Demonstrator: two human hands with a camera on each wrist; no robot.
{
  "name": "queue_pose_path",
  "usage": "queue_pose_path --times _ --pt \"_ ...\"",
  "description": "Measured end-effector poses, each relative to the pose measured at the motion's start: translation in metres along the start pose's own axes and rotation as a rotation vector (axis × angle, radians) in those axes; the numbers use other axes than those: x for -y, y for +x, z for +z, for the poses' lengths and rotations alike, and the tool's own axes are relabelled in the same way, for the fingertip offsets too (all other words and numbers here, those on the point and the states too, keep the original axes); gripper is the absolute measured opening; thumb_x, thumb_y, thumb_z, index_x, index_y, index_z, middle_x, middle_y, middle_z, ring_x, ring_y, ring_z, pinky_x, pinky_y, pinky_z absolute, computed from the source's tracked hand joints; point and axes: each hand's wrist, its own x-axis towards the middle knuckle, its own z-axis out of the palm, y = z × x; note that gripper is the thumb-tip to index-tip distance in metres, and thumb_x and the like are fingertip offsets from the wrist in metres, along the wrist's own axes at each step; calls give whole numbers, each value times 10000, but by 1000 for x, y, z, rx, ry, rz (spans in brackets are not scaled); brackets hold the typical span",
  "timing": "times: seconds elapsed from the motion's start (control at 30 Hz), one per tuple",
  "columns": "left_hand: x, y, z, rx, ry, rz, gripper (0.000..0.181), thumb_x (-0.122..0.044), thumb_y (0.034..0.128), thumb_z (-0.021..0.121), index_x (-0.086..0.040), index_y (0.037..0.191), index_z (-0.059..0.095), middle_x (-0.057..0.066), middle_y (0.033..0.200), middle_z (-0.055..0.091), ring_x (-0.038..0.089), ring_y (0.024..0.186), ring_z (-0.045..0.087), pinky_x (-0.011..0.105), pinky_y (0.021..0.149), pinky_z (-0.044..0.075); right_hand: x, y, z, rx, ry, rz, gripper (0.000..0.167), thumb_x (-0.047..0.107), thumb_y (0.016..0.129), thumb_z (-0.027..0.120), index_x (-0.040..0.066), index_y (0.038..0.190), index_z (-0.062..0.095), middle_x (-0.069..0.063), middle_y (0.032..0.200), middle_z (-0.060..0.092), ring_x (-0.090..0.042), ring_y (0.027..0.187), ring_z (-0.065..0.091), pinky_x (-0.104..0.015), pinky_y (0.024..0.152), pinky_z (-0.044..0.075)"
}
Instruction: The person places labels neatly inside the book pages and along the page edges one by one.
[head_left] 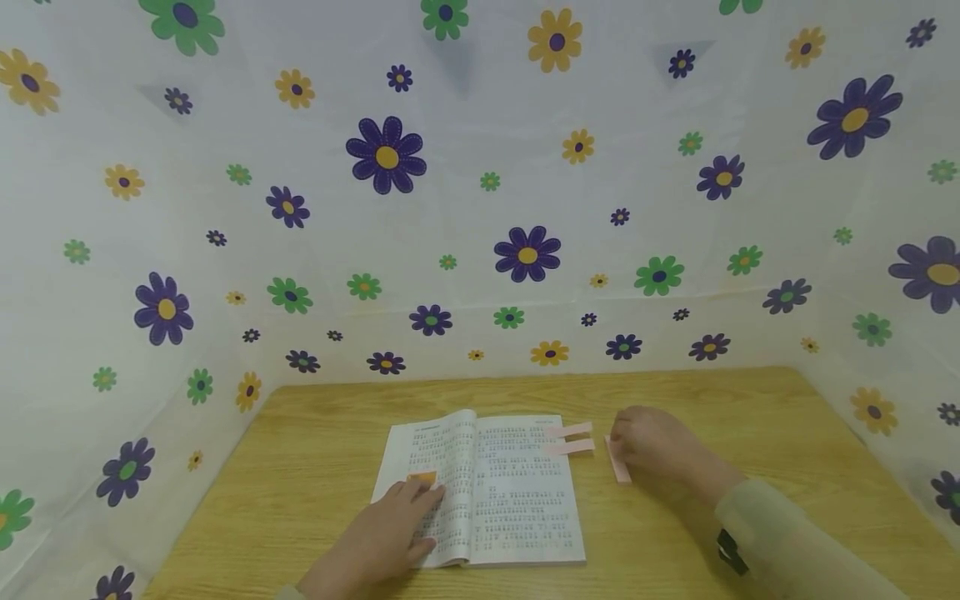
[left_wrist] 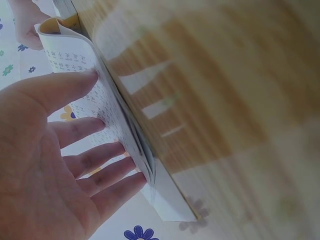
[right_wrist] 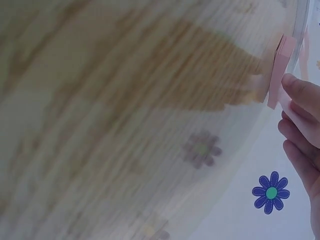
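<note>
A book (head_left: 525, 492) lies open on the wooden table, its pages covered in printed lines. My left hand (head_left: 390, 529) rests on the left page with fingers spread and fairly straight, as the left wrist view (left_wrist: 75, 165) also shows. Just beyond those fingertips is a small orange patch (head_left: 422, 477); whether it is printed or stuck on, I cannot tell. Two pink sticky strips (head_left: 573, 447) stick out from the right page's edge. To the right of the book, my right hand (head_left: 656, 442) is over a pink sticky-note pad (right_wrist: 281, 70), pinching a pink sheet between thumb and fingers.
The wooden table (head_left: 300, 467) has a glossy surface that reflects the hands. A white cloth (head_left: 465, 217) printed with flowers hangs behind the table and along both sides. A dark band (head_left: 731, 552) shows below the right sleeve.
</note>
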Motion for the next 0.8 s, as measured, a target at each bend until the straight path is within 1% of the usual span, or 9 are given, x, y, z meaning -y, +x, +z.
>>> queue_pose_path --times 0.17,0.37,0.5,0.57,0.67,0.8 --pt "0 0 1 1 -2 -2 653 -342 952 796 -78 1508 577 178 1490 578 412 1357 578 603 1068 560 1 0 1 2 -27 17 33 110 879 831 110 904 809 -5 906 758 -156 830 704 -286 785 645" --pt "1 1 2 -16 18 8 644 -335 947 801 -82 1499 586 164 1459 595 360 1308 603 560 1064 572 1 2 -1 10 -99 21 51 140 916 813 102 880 816 -5 909 758 -161 856 707 -300 825 648" --pt "1 1 1 -12 18 9 647 -338 949 797 -80 1502 583 169 1463 593 367 1316 601 565 1075 565 0 2 0 9 -114 26 41 144 919 811 112 895 820 -4 932 765 -163 878 715 -311 853 652" --pt "1 1 1 -6 14 6 648 -339 951 795 -79 1504 581 175 1473 589 379 1331 594 575 1079 561 0 1 1 -6 -110 28 33 145 904 824 113 906 821 -8 940 769 -169 885 719 -315 857 653" --pt "2 1 1 1 9 3 647 -344 953 792 -81 1506 580 179 1483 584 395 1346 586 587 1085 554 0 1 1 -37 -109 18 67 161 884 847 106 913 821 -16 940 772 -175 884 722 -318 856 656" --pt "2 2 2 -3 13 4 647 -352 952 792 -86 1504 583 175 1478 587 403 1345 587 595 1073 559 -1 0 4 -79 -128 -14 88 161 866 862 97 912 824 -20 925 772 -175 872 717 -312 848 655"
